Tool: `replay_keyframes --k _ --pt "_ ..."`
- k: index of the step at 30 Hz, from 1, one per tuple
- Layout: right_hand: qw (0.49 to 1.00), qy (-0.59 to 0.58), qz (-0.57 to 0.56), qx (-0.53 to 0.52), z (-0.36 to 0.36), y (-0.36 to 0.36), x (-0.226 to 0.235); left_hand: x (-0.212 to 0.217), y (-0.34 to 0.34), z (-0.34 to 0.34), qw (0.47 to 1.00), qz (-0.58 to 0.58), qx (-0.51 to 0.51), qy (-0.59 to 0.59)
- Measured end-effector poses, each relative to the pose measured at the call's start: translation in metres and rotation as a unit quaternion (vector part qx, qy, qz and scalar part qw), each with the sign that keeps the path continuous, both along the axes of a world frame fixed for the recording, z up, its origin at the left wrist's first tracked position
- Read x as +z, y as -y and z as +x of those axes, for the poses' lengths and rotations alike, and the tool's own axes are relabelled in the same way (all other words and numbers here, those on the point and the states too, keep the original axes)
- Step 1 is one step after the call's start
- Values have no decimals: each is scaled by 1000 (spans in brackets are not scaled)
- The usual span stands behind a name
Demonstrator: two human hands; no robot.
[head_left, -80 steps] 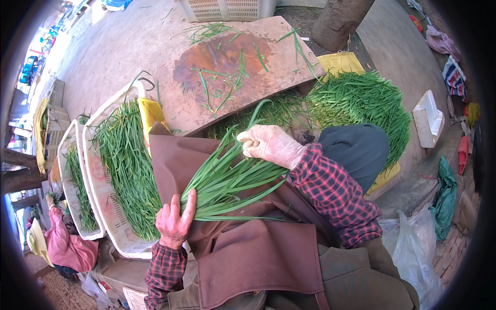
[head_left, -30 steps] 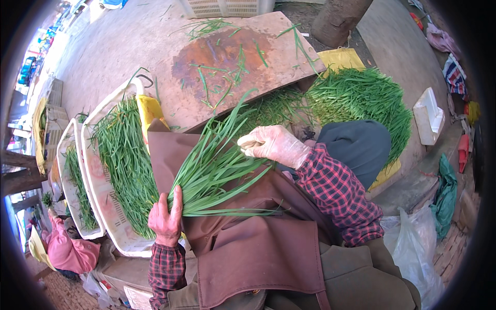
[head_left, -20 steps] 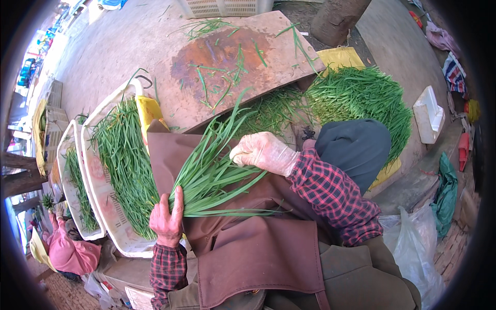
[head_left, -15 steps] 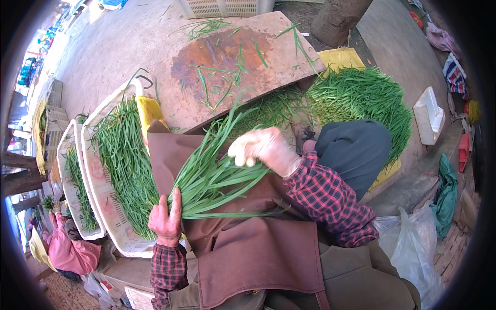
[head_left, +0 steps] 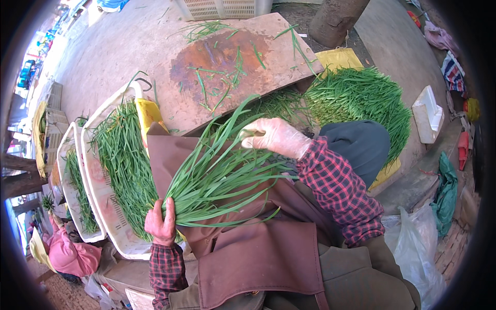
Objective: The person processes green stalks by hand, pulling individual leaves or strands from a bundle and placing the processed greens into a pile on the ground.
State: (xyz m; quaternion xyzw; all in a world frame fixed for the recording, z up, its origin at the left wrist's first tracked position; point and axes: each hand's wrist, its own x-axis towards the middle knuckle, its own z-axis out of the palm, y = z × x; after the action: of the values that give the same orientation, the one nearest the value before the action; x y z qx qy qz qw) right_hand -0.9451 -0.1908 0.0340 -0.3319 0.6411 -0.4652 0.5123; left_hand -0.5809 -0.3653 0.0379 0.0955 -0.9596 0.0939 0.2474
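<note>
A fanned bunch of garlic chives (head_left: 217, 181) lies over the brown apron (head_left: 258, 258) on my lap. My left hand (head_left: 161, 223) grips it at the gathered end, thumb and fingers closed round the stalks. Above the loose leaf tips, my right hand (head_left: 276, 137) wears a pale thin glove. Its fingers are curled toward the thumb in a pinch beside the leaves; whatever lies between them is too small to make out. To my left stands a white plastic crate (head_left: 124, 232) full of loose chives (head_left: 121, 160). A neat pile of chives (head_left: 361, 98) lies at the far right.
A stained board (head_left: 248, 67) with scattered leaves lies ahead, near a tree trunk (head_left: 338, 20). A second crate (head_left: 77, 191) stands farther left. At right are a white foam box (head_left: 428, 114) and a clear plastic bag (head_left: 418, 253). Another person in pink (head_left: 75, 250) is at lower left.
My right hand has moved right and slightly up, away from the middle of the bunch. The leaves have spread wider, and my left hand has shifted slightly down and left with the stalks.
</note>
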Motion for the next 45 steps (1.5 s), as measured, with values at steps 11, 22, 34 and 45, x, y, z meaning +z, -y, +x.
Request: replay_keyframes --k 11,22,34,45 --pt "965 27 -46 -256 20 -1 -22 -2 -1 1 1000 18 18 -16" --pt "990 55 -95 -89 0 24 -15 -1 0 1 1000 15 13 -13" --pt "910 -9 -184 -371 -1 36 -21 0 2 -2 1000 17 18 -12" --pt "952 -213 -136 -171 -7 -10 4 3 11 -3 999 -1 46 16"
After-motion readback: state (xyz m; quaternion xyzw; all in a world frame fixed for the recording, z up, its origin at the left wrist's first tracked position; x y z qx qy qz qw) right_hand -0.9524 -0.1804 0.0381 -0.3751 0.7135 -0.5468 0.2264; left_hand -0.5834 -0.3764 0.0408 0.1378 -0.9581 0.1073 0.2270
